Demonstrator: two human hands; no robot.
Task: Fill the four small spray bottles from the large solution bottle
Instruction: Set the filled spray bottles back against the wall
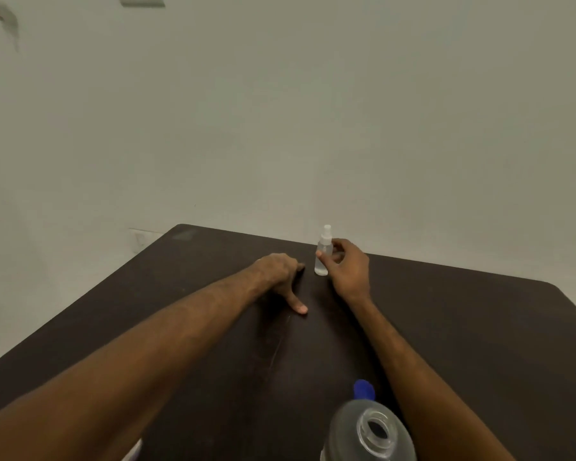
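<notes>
Dark table [479, 327], pale wall [280, 111], wall socket [142, 241]

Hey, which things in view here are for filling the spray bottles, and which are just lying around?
For the job: small spray bottle, upright, held by the right hand; large solution bottle, mouth open; blue cap behind it.

Just there: wall socket; white object at the bottom edge, too cut off to tell.
</notes>
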